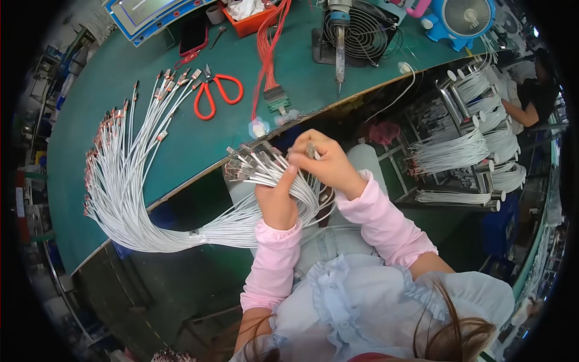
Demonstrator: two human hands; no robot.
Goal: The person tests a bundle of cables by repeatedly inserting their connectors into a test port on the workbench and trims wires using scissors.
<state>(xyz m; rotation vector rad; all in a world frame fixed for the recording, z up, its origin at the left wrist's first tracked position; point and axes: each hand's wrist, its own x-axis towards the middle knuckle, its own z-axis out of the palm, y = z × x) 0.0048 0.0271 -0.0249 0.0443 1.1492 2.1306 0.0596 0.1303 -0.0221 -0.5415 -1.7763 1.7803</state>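
A thick bundle of white cables (229, 232) runs from the bench over my lap. My left hand (278, 202) is closed around its near end, thumb on top. Small metal-and-clear connector ends (256, 161) fan out above that hand. Just to the right, my right hand (325, 164) has its fingers curled in, with a connector end (312, 151) showing between them and white cable trailing below. My fingers hide how many cables it holds. The bundle's far end, with orange-red connectors (99, 151), spreads over the green bench (199, 142). A tie (196, 235) gathers its middle.
Red-handled scissors (208, 99) lie behind the bundle. A soldering iron (340, 54) points down in front of a black fan (362, 33). Red wires end in a green circuit board (277, 99). Cable coils hang on a metal rack (461, 102) at right, near another person's arm (522, 113).
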